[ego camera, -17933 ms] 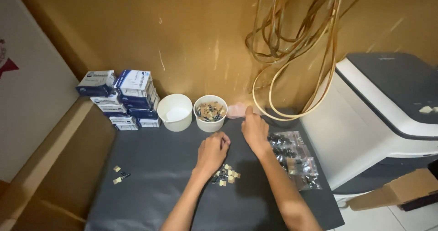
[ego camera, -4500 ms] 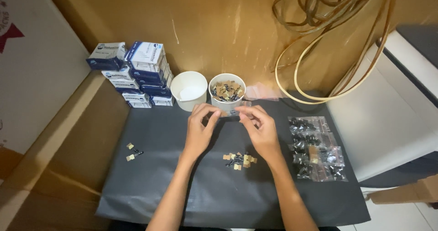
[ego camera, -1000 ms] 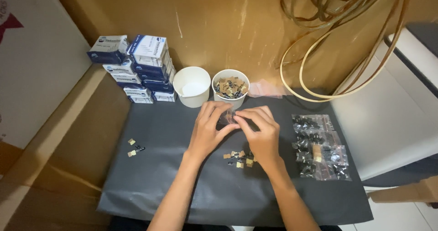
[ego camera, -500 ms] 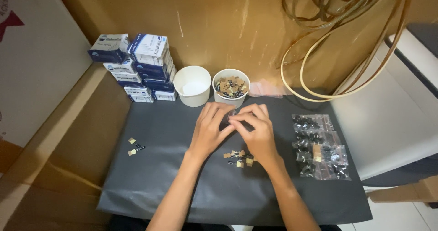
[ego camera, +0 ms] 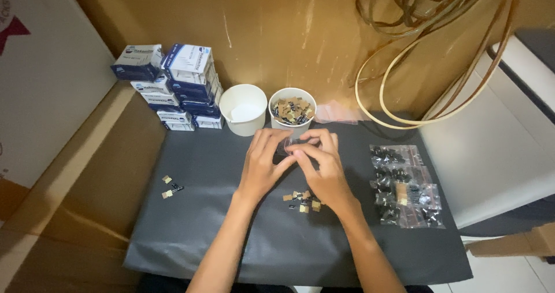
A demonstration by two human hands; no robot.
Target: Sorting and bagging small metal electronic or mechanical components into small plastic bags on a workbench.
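Observation:
My left hand (ego camera: pixel 262 164) and my right hand (ego camera: pixel 322 166) meet over the dark grey mat (ego camera: pixel 219 235), just in front of the two white cups. Both pinch a small clear plastic bag (ego camera: pixel 287 148) between their fingertips. Below my right wrist lies a small pile of tan and black parts (ego camera: pixel 302 200). The right cup (ego camera: pixel 293 111) is full of the same small parts; the left cup (ego camera: pixel 243 109) looks empty.
Stacked blue and white boxes (ego camera: pixel 176 85) stand at the back left. Several clear bags of dark parts (ego camera: pixel 404 186) lie at the right. Two loose parts (ego camera: pixel 170 186) sit at the left of the mat. Coiled tan cable (ego camera: pixel 439 50) hangs over a white machine (ego camera: pixel 497 148).
My hands stay together over the mat, fingers shifting slightly on the small clear bag. Nothing else has moved.

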